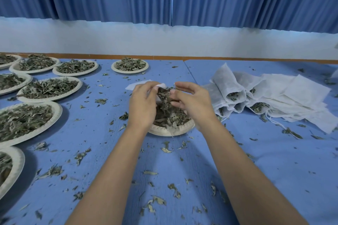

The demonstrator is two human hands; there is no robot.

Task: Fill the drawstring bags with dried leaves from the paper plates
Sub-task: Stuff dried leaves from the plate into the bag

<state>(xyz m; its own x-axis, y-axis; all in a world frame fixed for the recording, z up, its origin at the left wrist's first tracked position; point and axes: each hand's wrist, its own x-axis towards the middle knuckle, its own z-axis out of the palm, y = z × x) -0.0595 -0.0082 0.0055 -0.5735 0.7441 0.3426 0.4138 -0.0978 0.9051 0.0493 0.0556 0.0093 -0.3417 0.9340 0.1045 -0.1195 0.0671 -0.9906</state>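
Observation:
A paper plate with dried leaves sits on the blue table in front of me. Over it, my left hand grips a white drawstring bag; most of the bag is hidden behind the hand, and its far end pokes out past my fingers. My right hand pinches a clump of dried leaves at the bag's mouth, between both hands. The bag's mouth itself is not visible.
Several paper plates heaped with leaves line the left side, one more at the back. A pile of filled and flat white bags lies to the right. Loose leaf bits are scattered over the table. Wall and blue curtain stand behind.

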